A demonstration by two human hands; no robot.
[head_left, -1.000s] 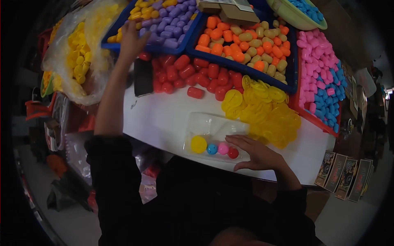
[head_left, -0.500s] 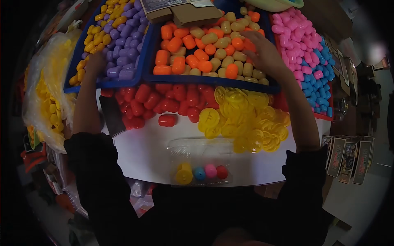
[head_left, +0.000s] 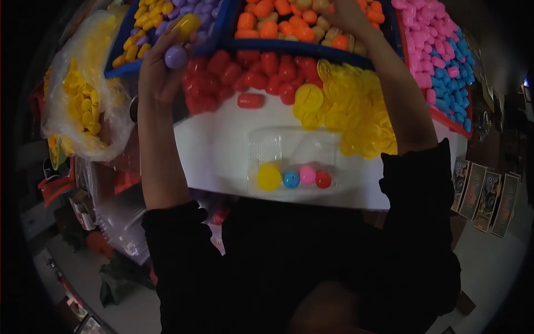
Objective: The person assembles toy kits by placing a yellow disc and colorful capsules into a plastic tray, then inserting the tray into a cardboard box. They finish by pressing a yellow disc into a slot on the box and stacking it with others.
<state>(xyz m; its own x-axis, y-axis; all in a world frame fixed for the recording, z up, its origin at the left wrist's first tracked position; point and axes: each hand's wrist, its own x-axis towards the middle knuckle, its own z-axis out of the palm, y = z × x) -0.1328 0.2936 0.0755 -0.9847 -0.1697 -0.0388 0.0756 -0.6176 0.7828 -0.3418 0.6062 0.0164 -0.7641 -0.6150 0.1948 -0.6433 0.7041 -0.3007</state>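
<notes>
My left hand [head_left: 157,72] is raised near the front edge of the left blue tray [head_left: 123,69]. It holds a purple plastic capsule [head_left: 176,57] and a yellow capsule [head_left: 187,26] at its fingers. My right hand [head_left: 347,18] reaches over the second blue tray [head_left: 311,49], among orange capsules [head_left: 269,29] and tan ones; the top of the picture cuts off its fingertips. On the white table lies a clear plastic blister pack [head_left: 264,146]. In it sit yellow coins [head_left: 269,176], a blue capsule [head_left: 291,180], a pink capsule [head_left: 307,175] and a red capsule [head_left: 323,179].
Red capsules [head_left: 225,69] and yellow plastic coins [head_left: 361,106] are heaped in front of the trays. At right are pink capsules [head_left: 425,33] and blue capsules [head_left: 450,89] in a red tray [head_left: 448,127]. A clear bag [head_left: 114,131] of yellow pieces hangs at left.
My left hand has come out of the left tray toward me, now with a purple and a yellow capsule. My right hand stays over the orange tray. The view has tilted downward.
</notes>
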